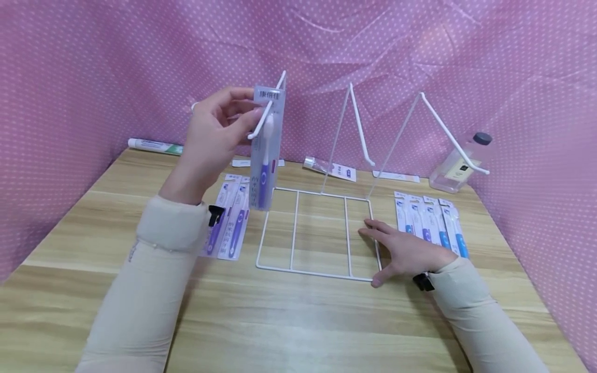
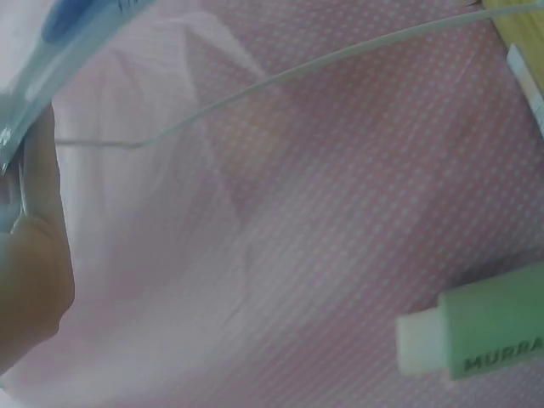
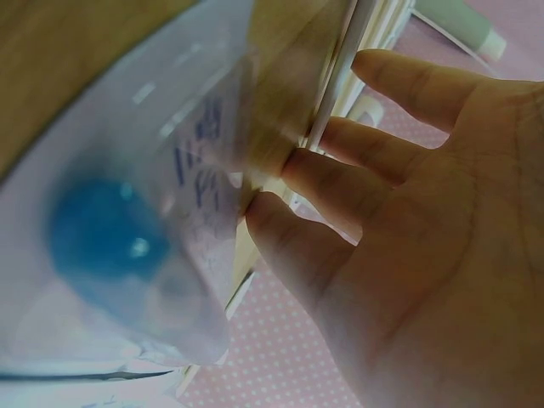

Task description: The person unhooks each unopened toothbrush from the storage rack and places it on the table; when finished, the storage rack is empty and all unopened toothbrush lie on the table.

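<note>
My left hand (image 1: 216,122) pinches a packaged toothbrush (image 1: 266,176) with a purple handle near its upper end. The package hangs upright at the left hook (image 1: 261,120) of a white wire rack (image 1: 308,272); whether the hook passes through its hole I cannot tell. In the left wrist view the package (image 2: 64,51) is cut off beside my left hand (image 2: 34,255). My right hand (image 1: 406,251) rests at the right side of the rack's base, fingers spread. In the right wrist view the fingers of my right hand (image 3: 399,221) are fairly straight, near a blue-handled packaged toothbrush (image 3: 110,229).
Packaged purple toothbrushes (image 1: 230,223) lie left of the rack, and several blue and purple packaged ones (image 1: 431,223) lie right. Behind are a toothpaste tube (image 1: 156,146), a small tube (image 1: 328,168) and a dark-capped bottle (image 1: 459,166). Two more hooks (image 1: 359,124) slope forward. Pink dotted cloth encloses the table.
</note>
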Available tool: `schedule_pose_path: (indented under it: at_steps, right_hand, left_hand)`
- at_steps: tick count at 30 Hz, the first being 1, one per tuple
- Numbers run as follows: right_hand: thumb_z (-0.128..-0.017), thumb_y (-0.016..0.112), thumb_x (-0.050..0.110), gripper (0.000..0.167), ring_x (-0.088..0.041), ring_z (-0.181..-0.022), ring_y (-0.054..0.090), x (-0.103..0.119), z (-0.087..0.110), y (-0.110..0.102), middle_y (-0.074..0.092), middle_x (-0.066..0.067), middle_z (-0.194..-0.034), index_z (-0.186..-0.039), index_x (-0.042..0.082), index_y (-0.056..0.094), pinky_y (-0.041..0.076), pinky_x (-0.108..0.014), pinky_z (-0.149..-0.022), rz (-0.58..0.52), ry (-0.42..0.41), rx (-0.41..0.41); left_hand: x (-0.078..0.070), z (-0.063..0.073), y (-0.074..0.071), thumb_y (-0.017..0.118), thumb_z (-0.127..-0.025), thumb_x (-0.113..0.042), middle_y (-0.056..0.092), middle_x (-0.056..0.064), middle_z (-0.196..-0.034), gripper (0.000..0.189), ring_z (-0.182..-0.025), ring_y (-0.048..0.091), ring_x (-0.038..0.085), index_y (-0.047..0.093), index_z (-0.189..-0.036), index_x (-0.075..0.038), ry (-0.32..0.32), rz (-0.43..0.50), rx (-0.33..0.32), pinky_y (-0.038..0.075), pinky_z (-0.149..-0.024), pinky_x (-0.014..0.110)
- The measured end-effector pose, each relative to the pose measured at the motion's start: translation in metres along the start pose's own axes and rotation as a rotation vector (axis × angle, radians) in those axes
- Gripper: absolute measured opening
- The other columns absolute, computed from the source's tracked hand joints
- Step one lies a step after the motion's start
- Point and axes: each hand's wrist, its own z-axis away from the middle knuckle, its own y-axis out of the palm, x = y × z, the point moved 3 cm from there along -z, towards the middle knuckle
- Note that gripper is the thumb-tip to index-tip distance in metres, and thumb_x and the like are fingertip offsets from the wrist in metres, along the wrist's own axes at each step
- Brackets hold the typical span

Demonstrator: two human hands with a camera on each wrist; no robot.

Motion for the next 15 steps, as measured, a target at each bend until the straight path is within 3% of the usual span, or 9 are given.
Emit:
schedule_pose_path:
  at_steps: [8,15]
  right_hand:
    - [-0.075,0.089,0.063,0.117,-0.047,-0.154,0.036,0.000,0.002,0.000,0.016,-0.017,-0.177,-0.166,0.013,0.035,0.042,-0.066,-0.116,0.004,-0.003,-0.010]
    - [-0.075,0.088,0.064,0.117,-0.048,-0.154,0.036,-0.001,0.002,0.001,0.016,-0.017,-0.177,-0.166,0.013,0.035,0.042,-0.066,-0.116,0.007,-0.010,-0.010]
  left_hand:
    - [-0.035,0.036,-0.008,0.072,-0.102,-0.014,0.074,0.005,-0.113,0.025,-0.095,0.071,0.024,0.070,-0.127,-0.013,-0.046,-0.263,0.099,0.065,-0.079,0.030]
    - [-0.063,0.059,-0.014,0.068,-0.104,-0.011,0.072,0.009,-0.116,0.028,-0.097,0.074,0.025,0.066,-0.132,-0.015,-0.049,-0.360,0.173,0.066,-0.083,0.032]
